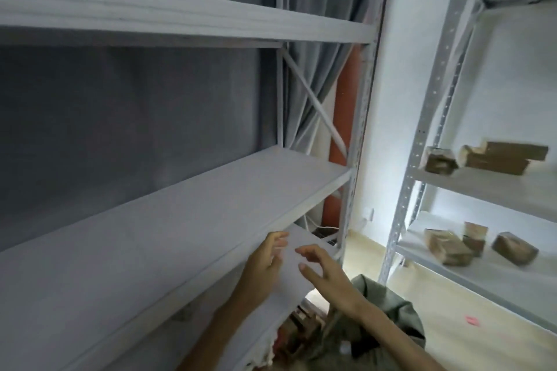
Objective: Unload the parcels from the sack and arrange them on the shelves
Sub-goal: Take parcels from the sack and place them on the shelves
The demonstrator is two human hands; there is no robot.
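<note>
Below the front edge of the grey shelf, both hands hang with fingers loosely spread, holding nothing: the left hand just beside the lower shelf board, the right hand near it. Under the right forearm sits the olive sack, mouth open. Brown parcels lie on the white rack's shelves at right, more on the shelf above.

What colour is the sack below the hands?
Olive green, the sack shows best in the head view, bottom right of centre.

Bare shelf; upright rightward
</note>
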